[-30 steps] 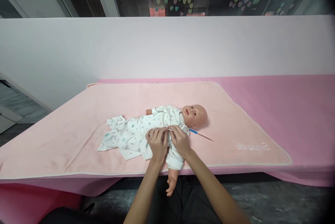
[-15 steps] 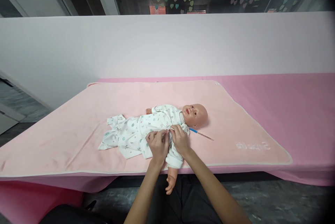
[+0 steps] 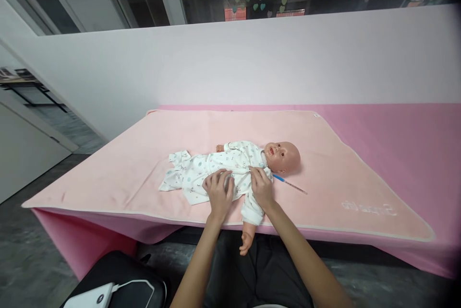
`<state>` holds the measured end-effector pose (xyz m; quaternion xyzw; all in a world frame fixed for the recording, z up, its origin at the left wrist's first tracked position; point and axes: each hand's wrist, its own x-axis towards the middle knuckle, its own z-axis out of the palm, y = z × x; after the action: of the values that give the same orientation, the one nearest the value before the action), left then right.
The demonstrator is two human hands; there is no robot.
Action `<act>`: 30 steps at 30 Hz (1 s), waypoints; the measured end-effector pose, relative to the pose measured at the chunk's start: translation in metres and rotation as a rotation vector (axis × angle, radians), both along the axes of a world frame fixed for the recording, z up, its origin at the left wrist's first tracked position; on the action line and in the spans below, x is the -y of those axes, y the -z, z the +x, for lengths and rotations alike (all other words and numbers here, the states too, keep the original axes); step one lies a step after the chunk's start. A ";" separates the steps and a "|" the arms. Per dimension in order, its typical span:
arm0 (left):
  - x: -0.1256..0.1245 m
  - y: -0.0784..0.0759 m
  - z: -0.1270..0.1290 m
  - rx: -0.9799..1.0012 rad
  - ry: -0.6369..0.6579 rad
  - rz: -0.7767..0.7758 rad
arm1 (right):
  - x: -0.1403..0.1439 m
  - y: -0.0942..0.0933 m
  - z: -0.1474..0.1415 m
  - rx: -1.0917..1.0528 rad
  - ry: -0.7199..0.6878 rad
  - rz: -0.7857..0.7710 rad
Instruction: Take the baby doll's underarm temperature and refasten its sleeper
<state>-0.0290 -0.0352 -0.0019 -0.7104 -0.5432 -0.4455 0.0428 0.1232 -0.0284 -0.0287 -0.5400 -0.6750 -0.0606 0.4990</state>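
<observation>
A baby doll [image 3: 283,157] lies on its back, its head to the right, dressed in a white patterned shirt [image 3: 239,154] and trousers [image 3: 194,169]. My left hand [image 3: 219,195] rests on the shirt's lower front, fingers apart and lightly bent. Over the chest, my right hand [image 3: 262,187] has its fingertips together on the shirt cloth near a fold; its thumb is mostly hidden. The doll's near arm [image 3: 248,237] hangs past the table edge. Beside the doll's neck lies a thin stick with a blue end [image 3: 278,177].
A peach blanket [image 3: 345,178] with white edging covers much of the pink-clothed table [image 3: 403,145]. Behind rises a white partition [image 3: 252,63]. At lower left, a white phone-like device [image 3: 90,297] with a cable sits on a black bag-like surface [image 3: 118,274].
The view has turned left, so the scene sits farther right. My hands, close together over the shirt before, have moved apart. My left fingers have spread; the white strip between them no longer shows.
</observation>
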 end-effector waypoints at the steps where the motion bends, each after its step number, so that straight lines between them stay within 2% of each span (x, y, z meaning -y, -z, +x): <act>1: 0.000 0.000 0.001 -0.009 0.007 0.001 | 0.000 0.001 0.000 -0.010 -0.005 0.004; 8: 0.002 0.002 0.003 -0.036 0.059 0.002 | 0.003 -0.002 0.000 -0.056 0.030 0.063; 11: 0.002 0.002 0.003 -0.024 0.110 -0.010 | 0.007 -0.003 0.000 0.034 0.030 0.102; 15: 0.002 0.002 0.002 0.025 0.113 -0.015 | 0.012 -0.003 0.001 0.126 -0.030 0.099; 30: 0.004 0.000 0.003 -0.027 0.090 -0.014 | 0.011 -0.003 0.002 0.001 -0.017 0.077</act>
<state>-0.0256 -0.0388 -0.0018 -0.7404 -0.5131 -0.4335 0.0250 0.1251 -0.0391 -0.0260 -0.5145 -0.6771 -0.0827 0.5195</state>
